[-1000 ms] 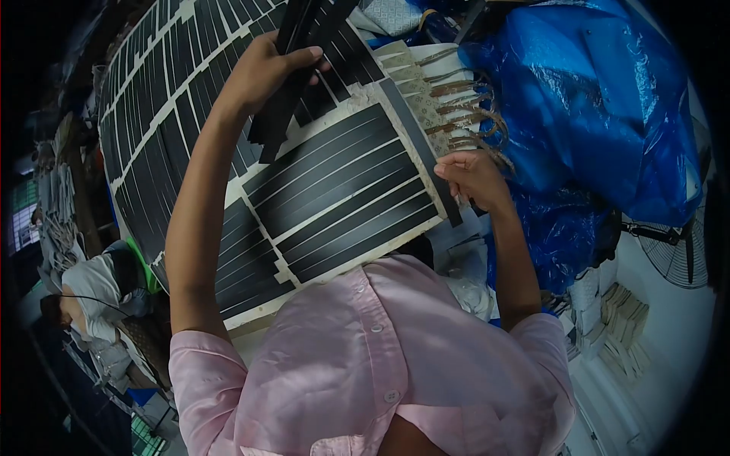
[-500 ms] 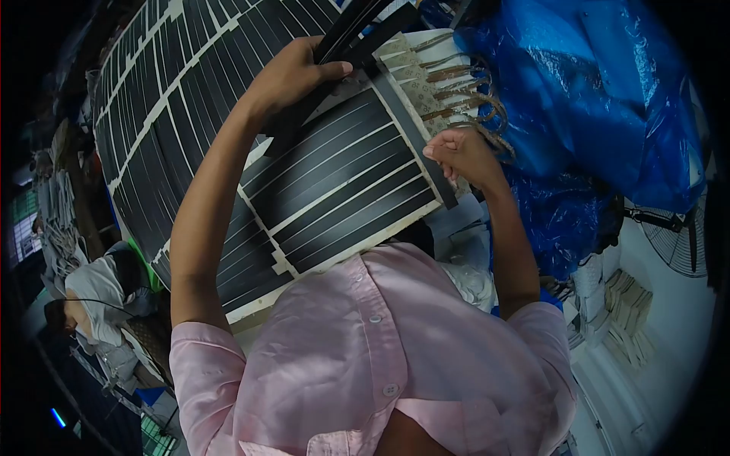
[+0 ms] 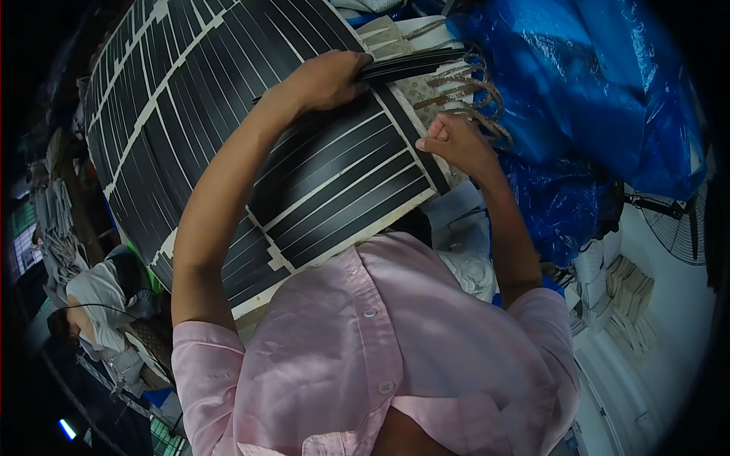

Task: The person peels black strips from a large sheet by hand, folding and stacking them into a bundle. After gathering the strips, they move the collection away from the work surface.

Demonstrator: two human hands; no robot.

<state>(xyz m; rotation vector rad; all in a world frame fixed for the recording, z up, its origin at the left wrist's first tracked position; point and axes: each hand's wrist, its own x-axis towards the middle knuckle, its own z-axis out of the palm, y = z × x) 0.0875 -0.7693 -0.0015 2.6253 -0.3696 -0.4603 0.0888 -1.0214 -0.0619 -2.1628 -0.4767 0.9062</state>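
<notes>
The left hand (image 3: 328,80) is closed around a bundle of black strips (image 3: 414,64), above the tabletop (image 3: 411,205) close to its far right corner; the bundle juts past the right edge over brown cords (image 3: 447,97). The right hand (image 3: 458,144) curls narrow beside the dark edge strip (image 3: 398,111) along the right edge; I cannot tell whether it holds anything. Rows of flat black strips (image 3: 327,178) cover the tabletop. Blue plastic sheeting (image 3: 578,91) bulges beyond the right edge.

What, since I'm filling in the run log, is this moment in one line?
left hand: gripping black strip bundle; right hand: curled beside edge strip; panel: dark strips in rows
</notes>
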